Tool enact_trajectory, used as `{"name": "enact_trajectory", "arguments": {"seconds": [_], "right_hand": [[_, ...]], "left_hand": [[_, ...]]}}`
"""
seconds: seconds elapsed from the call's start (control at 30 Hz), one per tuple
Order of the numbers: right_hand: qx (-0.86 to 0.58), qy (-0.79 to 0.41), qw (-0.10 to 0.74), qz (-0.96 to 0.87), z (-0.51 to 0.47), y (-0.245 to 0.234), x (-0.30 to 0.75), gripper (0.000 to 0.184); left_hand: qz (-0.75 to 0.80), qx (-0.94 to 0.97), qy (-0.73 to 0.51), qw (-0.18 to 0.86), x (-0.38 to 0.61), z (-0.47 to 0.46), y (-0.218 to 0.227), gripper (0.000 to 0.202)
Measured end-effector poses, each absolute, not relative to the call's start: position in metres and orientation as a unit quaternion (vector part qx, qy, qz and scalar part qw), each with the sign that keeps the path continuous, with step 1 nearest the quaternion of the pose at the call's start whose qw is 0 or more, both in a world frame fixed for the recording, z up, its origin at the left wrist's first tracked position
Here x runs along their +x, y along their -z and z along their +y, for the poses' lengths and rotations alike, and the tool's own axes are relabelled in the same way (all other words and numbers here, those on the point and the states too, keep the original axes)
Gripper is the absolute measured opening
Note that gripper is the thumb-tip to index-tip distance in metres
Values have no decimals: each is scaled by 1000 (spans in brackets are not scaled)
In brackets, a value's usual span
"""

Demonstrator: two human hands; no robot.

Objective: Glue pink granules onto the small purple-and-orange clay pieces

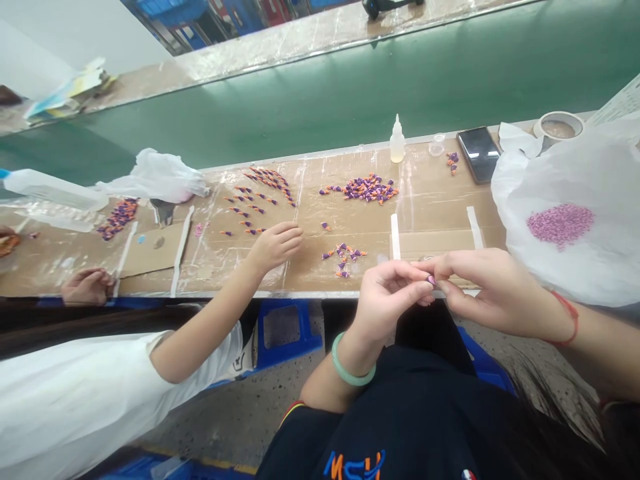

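My left hand (387,297) pinches a tiny purple piece (431,279) between thumb and fingers, above the table's front edge. My right hand (483,287) meets it from the other side, its thumb and forefinger closed at the same piece; whether they grip it or something smaller, I cannot make out. Behind my hands lies a cardboard sheet (430,244) with white tape strips. To the left sits a small group of purple-and-orange pieces (345,253), and farther back is a larger heap of the same pieces (370,189).
A co-worker's hand (277,245) reaches in from the left beside rows of pieces (270,180). Along the back stand a dropper bottle (397,141), a phone (479,155) and a tape roll (559,125). At right, a white plastic bag (530,267) holds pink bits (560,223).
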State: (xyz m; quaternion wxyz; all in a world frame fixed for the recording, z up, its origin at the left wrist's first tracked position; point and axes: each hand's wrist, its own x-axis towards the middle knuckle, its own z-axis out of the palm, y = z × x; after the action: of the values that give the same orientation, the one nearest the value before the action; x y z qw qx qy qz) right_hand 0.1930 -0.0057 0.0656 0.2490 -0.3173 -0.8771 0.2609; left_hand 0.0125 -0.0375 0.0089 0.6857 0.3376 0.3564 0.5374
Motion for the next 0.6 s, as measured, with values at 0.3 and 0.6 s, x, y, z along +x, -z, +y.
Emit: {"name": "enact_trajectory", "arguments": {"seconds": [0.3, 0.6], "right_hand": [[-315, -262, 248, -878, -5, -61, 190, 24], [-310, -258, 261, -877, -6, -51, 189, 19]], "left_hand": [[367, 330, -521, 696, 12, -37, -7, 32], [381, 322, -519, 695, 10, -38, -3, 35]]}}
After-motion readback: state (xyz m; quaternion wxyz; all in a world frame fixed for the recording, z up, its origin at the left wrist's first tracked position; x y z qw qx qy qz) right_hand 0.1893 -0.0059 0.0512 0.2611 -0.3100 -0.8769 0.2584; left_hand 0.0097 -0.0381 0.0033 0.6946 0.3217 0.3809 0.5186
